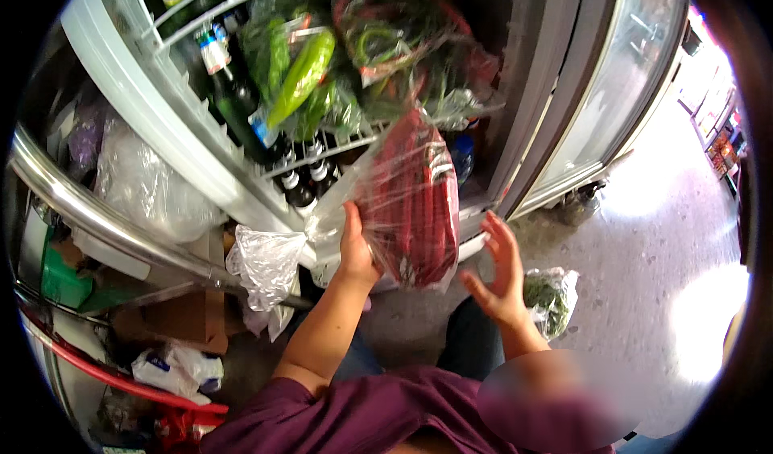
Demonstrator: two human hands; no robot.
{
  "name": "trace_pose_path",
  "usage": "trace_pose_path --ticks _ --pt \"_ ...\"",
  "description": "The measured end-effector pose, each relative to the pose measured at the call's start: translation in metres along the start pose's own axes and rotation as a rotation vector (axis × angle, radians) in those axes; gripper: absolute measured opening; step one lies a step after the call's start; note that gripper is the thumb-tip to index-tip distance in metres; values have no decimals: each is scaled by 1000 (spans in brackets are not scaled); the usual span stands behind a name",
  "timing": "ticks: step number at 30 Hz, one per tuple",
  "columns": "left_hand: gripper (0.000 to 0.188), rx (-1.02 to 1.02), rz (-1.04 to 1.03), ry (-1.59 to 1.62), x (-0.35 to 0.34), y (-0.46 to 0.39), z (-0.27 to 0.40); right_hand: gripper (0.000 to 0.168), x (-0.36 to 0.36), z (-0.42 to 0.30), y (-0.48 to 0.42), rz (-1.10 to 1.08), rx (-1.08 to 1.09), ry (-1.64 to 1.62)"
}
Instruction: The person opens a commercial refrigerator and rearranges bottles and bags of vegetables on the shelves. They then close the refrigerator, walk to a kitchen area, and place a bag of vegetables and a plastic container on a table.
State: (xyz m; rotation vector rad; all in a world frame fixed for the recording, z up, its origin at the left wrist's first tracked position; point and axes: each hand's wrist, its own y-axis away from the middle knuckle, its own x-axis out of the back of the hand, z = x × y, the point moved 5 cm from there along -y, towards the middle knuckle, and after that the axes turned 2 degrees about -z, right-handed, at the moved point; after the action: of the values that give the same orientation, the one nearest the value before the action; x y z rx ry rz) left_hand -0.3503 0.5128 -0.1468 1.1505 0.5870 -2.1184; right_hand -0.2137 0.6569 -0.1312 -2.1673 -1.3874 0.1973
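A clear plastic bag of long dark-red items (416, 212), perhaps sausages, is held up before the fridge by my left hand (357, 251), which grips its left side. Its knotted end (272, 260) puffs out to the left. My right hand (498, 273) is raised just right of the bag, fingers apart and holding nothing. Beyond the bag, the fridge's wire shelf (356, 143) carries bagged green peppers (305, 79) and another plastic bag of greens (398, 49). Behind my right wrist, a bag of leafy greens (549, 300) lies low, near the floor.
Green glass bottles (232, 97) stand at the fridge's left, with dark bottles (308, 182) below the shelf. A sliding glass door (610, 79) is on the right. A steel rail (109, 206) crosses the left side near stuffed plastic bags (151, 182) and a cardboard box (175, 321).
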Motion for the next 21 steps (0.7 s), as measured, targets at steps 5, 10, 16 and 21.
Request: trace_pose_path --ticks 5,10,16,21 --pt "67 -65 -99 -34 -66 -36 -6 101 -28 -8 -27 87 15 -425" --pt "62 -103 -316 -311 -137 -94 24 74 14 -24 -113 213 141 -504" --pt "52 -418 -557 -994 -195 -211 85 32 51 -10 -273 104 27 -1136" --pt "33 -787 194 -1900 -177 -247 100 56 51 69 -322 780 -152 374"
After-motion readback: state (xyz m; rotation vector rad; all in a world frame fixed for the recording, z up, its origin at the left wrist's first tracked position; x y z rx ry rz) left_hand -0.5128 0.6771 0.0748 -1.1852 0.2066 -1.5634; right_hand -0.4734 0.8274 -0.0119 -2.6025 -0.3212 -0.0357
